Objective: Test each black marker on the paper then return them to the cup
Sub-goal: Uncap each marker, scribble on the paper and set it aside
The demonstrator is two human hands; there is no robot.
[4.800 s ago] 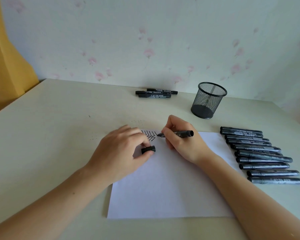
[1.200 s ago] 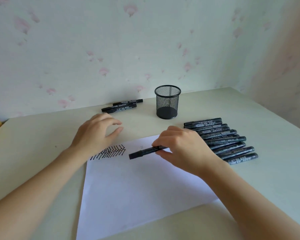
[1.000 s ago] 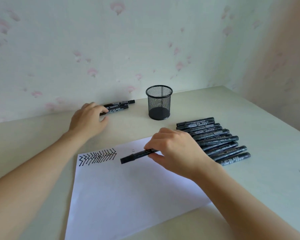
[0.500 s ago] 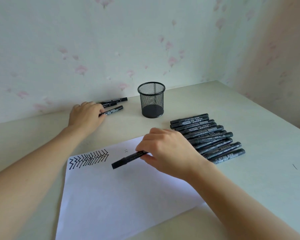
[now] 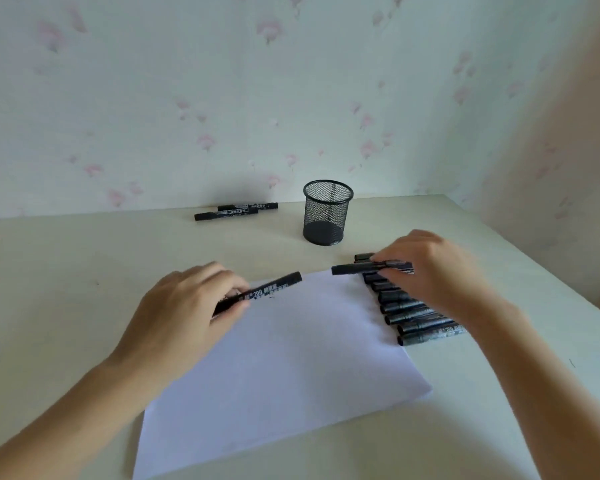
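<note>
My left hand (image 5: 184, 313) grips a capped black marker (image 5: 267, 289) that slants over the upper left of the white paper (image 5: 284, 372). My right hand (image 5: 433, 275) holds a second black marker (image 5: 354, 269) level above the far end of a row of several black markers (image 5: 420, 322) lying to the right of the paper. The black mesh cup (image 5: 327, 213) stands upright behind the paper and looks to hold nothing. The zigzag test marks are hidden under my left hand.
Two more black markers (image 5: 236, 210) lie side by side near the wall, left of the cup. The pale table (image 5: 66, 271) meets the flowered walls at the back and on the right. The table's right edge runs close past the marker row.
My left hand came back from the markers by the wall with one in its grip. My right hand moved right, carrying its marker from over the paper to above the row.
</note>
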